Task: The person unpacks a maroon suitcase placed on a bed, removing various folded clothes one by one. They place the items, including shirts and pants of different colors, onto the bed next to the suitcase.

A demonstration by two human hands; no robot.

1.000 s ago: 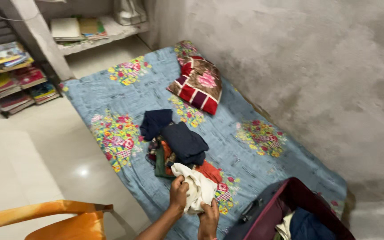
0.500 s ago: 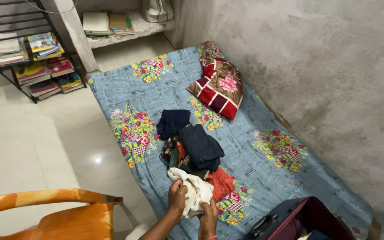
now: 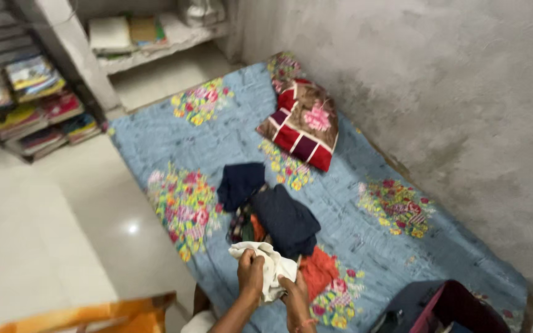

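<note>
1. Left hand (image 3: 251, 275), lower centre of the frame: fingers closed on the white cloth (image 3: 271, 266); right hand (image 3: 295, 295), just beside it, grips the same cloth from below.
2. White cloth: bunched between both hands, at the near edge of the clothes pile (image 3: 272, 213).
3. Pile: dark, orange and green garments on the floral blue bed sheet (image 3: 340, 203); patterned pillow (image 3: 303, 120) lies in the upper centre.

A clothes pile (image 3: 276, 216) lies mid-frame on the bed (image 3: 365, 246); pillow (image 3: 303, 123) above it, suitcase (image 3: 445, 308) lower right, bookshelf (image 3: 32, 105) upper left.
</note>
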